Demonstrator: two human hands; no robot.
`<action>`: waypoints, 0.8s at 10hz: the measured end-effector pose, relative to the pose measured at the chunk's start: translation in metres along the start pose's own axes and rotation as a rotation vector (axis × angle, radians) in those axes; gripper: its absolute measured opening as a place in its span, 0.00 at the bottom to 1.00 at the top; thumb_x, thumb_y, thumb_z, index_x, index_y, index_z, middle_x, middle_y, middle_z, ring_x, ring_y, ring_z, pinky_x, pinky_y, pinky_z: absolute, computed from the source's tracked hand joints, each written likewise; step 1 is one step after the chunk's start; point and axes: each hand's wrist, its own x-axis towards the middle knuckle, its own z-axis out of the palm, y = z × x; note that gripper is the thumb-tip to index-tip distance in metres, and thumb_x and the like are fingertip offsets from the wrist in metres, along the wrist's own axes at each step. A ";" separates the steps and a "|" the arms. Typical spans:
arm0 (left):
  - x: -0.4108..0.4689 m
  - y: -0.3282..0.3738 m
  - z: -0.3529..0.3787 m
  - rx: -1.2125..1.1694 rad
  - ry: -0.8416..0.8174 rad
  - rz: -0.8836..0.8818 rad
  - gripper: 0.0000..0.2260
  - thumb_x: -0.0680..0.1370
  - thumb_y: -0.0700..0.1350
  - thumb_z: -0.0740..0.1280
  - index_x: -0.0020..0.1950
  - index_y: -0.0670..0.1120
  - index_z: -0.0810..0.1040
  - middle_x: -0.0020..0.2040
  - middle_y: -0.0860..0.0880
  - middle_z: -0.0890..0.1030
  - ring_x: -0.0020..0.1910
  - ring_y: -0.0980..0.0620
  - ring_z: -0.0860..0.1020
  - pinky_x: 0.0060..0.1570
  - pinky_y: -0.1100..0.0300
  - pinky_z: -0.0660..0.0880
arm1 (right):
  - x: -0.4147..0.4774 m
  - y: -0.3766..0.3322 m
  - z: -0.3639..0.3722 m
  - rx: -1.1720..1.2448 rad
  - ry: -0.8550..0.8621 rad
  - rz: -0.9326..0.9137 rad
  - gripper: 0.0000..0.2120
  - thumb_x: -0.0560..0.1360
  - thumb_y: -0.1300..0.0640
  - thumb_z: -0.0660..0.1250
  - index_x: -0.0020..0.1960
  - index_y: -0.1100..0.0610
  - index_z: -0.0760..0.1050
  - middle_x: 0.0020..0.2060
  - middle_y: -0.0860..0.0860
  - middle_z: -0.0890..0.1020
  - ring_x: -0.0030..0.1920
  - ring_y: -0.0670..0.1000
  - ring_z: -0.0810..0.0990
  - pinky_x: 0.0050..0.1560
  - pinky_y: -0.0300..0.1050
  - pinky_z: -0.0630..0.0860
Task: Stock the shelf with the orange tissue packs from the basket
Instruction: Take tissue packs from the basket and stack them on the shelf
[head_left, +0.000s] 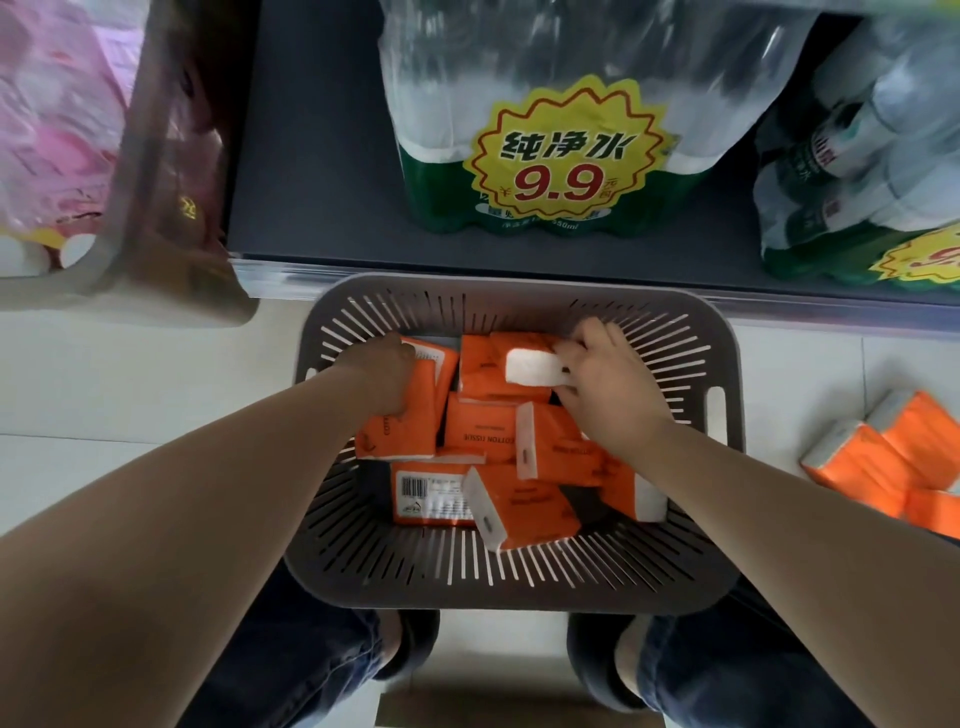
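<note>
A grey slotted basket (519, 582) stands on the floor in front of me with several orange tissue packs (483, 436) lying loose inside. My left hand (382, 376) grips an orange pack (405, 431) at the basket's left side. My right hand (608, 384) holds another orange pack (519, 364) at the far right of the pile, fingers curled round its white end. The dark bottom shelf (322, 208) lies just beyond the basket.
A shrink-wrapped pack of water bottles (550, 130) with a yellow 9.9 price sticker stands on the shelf, another bottle pack (872, 171) to its right. More orange tissue packs (893, 462) lie on the floor at the right. A grey crate (130, 156) with pink goods is at the left.
</note>
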 end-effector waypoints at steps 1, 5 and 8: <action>-0.001 -0.003 -0.001 -0.018 -0.013 -0.019 0.31 0.73 0.46 0.72 0.74 0.43 0.65 0.71 0.41 0.68 0.67 0.43 0.71 0.65 0.51 0.70 | -0.002 0.004 -0.002 0.011 0.009 0.005 0.13 0.76 0.61 0.62 0.60 0.57 0.76 0.56 0.53 0.72 0.58 0.53 0.69 0.59 0.45 0.70; -0.023 -0.007 -0.008 0.008 0.137 0.137 0.24 0.76 0.55 0.67 0.66 0.42 0.70 0.62 0.42 0.76 0.59 0.45 0.76 0.55 0.56 0.73 | -0.017 0.016 -0.013 0.053 0.039 0.042 0.14 0.74 0.64 0.63 0.58 0.57 0.76 0.51 0.52 0.69 0.55 0.53 0.70 0.50 0.49 0.77; -0.049 -0.005 -0.016 -0.147 0.123 0.173 0.22 0.76 0.52 0.68 0.67 0.45 0.69 0.62 0.45 0.77 0.60 0.46 0.76 0.57 0.55 0.72 | -0.030 0.011 -0.036 -0.030 0.180 -0.045 0.15 0.72 0.61 0.68 0.58 0.52 0.79 0.46 0.51 0.81 0.52 0.55 0.75 0.50 0.49 0.73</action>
